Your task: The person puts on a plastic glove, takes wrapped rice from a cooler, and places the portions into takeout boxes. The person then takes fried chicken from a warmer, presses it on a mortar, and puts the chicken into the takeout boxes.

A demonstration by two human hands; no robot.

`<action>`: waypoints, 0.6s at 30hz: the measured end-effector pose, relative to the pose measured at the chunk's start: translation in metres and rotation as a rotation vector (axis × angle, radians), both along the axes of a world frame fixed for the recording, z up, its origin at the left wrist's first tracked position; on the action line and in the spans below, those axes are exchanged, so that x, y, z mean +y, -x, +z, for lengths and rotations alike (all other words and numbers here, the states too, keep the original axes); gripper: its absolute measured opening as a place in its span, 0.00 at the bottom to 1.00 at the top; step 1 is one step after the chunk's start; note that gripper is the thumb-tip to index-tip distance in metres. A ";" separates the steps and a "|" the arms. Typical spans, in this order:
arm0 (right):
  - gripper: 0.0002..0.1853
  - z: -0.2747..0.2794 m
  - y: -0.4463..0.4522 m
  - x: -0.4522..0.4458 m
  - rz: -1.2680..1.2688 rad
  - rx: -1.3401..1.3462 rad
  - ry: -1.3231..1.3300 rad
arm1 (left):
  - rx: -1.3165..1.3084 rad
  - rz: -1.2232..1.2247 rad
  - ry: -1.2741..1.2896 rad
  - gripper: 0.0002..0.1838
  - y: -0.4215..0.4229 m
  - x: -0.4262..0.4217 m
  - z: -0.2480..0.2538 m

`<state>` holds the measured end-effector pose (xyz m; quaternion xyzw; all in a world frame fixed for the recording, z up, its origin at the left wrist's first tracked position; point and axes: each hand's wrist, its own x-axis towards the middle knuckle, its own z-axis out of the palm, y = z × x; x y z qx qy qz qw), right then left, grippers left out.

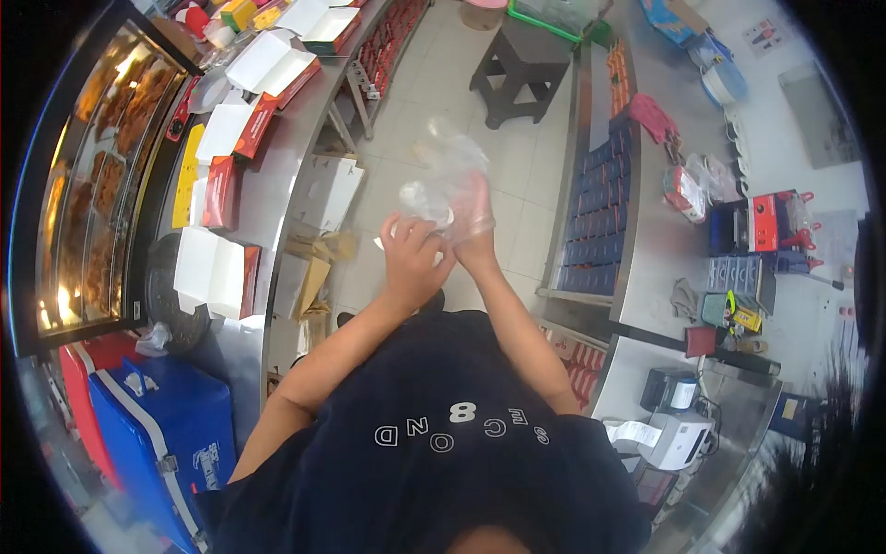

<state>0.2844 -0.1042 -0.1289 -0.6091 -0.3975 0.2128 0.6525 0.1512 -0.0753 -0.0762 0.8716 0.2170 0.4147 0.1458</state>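
Note:
Both of my hands are held up in front of my dark shirt, over the tiled floor. My left hand has its fingers curled on crumpled clear plastic near my right wrist. A small whitish piece shows by those fingertips. My right hand is inside the thin plastic, which looks like a disposable glove, its fingers pointing away from me and apart from the left hand. The plastic blurs the outline of the right fingers.
On the left, a steel counter carries open white-and-red boxes beside a lit food case. Blue and red bags stand below. A dark stool is ahead. The right counter holds a printer.

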 end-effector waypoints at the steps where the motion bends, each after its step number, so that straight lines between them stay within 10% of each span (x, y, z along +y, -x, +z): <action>1: 0.37 0.000 0.006 0.003 -0.023 0.194 -0.045 | -0.010 0.026 0.026 0.10 0.001 -0.001 -0.001; 10: 0.31 -0.003 0.009 0.001 -0.092 0.153 0.477 | 0.001 0.226 0.429 0.17 -0.001 -0.008 -0.034; 18: 0.31 -0.009 0.026 0.002 -0.332 0.090 0.238 | 0.173 0.329 0.717 0.10 -0.010 -0.007 -0.078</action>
